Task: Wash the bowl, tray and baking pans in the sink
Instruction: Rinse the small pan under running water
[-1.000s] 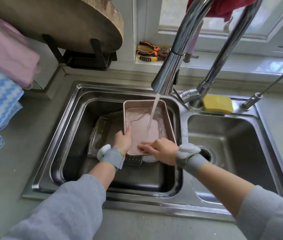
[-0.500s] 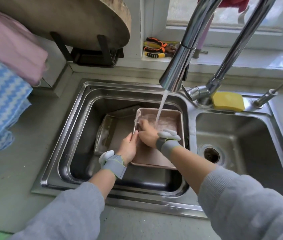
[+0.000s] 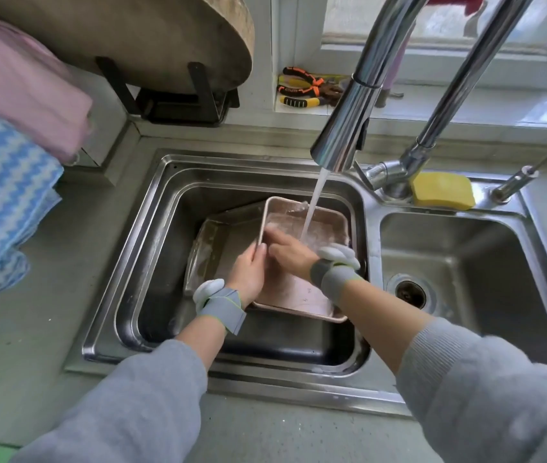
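Your left hand [image 3: 248, 272] grips the baking pan [image 3: 302, 289] by its left rim, in the left sink [image 3: 151, 248] basin under the tap. Right hand [image 3: 290, 252] lies flat inside, fingers straight. Pan's long axis runs away from you, so scrub fwd/back w/ the right.

Kitchen corner by a daylit window

A grey table [image 3: 48, 329] meets a pale wall; daylight comes through the window [image 3: 449, 25] onto the white sill [image 3: 466, 108], where pliers [image 3: 305, 90] lie. A round wooden board [image 3: 138, 38] stands in a black rack [image 3: 182, 101]; pink [image 3: 21, 88] and blue zigzag cloths [image 3: 1, 195] hang at left.
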The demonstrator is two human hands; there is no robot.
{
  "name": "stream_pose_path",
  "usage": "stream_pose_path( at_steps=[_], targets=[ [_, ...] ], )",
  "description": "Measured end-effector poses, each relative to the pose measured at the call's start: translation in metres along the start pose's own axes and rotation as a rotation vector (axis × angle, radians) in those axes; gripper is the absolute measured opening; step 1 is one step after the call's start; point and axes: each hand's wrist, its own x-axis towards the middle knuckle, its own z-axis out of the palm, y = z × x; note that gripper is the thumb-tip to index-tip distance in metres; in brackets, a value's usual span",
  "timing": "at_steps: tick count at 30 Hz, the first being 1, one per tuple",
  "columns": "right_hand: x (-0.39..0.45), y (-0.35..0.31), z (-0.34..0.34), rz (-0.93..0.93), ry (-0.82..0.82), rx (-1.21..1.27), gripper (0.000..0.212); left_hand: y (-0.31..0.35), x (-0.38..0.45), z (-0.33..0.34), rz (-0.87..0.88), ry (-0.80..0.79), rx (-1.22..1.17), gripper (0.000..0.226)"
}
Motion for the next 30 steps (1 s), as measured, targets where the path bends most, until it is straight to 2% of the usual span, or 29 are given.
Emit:
stream_pose_path(
  at_steps=[3, 7, 10, 14, 17, 19, 22, 24, 28, 30],
  targets=[
    [-0.04, 0.003, 0.011, -0.025, -0.196, 0.089, 0.042, 0.002, 0.01, -0.01, 0.005, 0.096, 0.003, 0.039],
    [-0.055, 0.015, 0.022, -0.201, -0.106, -0.076, 0.031, 0.013, 0.014, -0.011, 0.095, 0.149, -0.008, 0.04],
    [-0.054, 0.033, 0.007, -0.273, -0.003, -0.373, 0.028, 0.014, 0.014, -0.013, 0.112, 0.213, -0.012, 0.04],
    [-0.052, 0.073, -0.017, -0.317, -0.097, -0.808, 0.037, 0.012, 0.013, -0.022, 0.074, 0.21, 0.099, 0.041],
    [-0.037, 0.085, -0.023, -0.431, -0.108, -0.971, 0.058, 0.007, 0.013, -0.028, 0.015, 0.153, 0.148, 0.045],
    [-0.022, 0.087, -0.033, -0.425, -0.041, -1.029, 0.066, 0.001, 0.013, -0.033, -0.001, 0.044, 0.215, 0.044],
    [-0.003, 0.089, -0.057, -0.3, -0.053, -1.174, 0.045, -0.007, 0.007, -0.036, 0.017, -0.111, 0.275, 0.04],
    [-0.001, 0.088, -0.065, -0.281, -0.093, -1.204, 0.04, -0.01, 0.003, -0.036, 0.009, -0.153, 0.266, 0.04],
    [-0.003, 0.076, -0.052, -0.321, -0.091, -1.253, 0.055, -0.012, 0.004, -0.036, -0.003, -0.201, 0.259, 0.037],
    [0.002, 0.062, -0.036, -0.344, -0.059, -1.122, 0.06, -0.009, 0.002, -0.029, 0.018, -0.231, 0.257, 0.037]
  ],
)
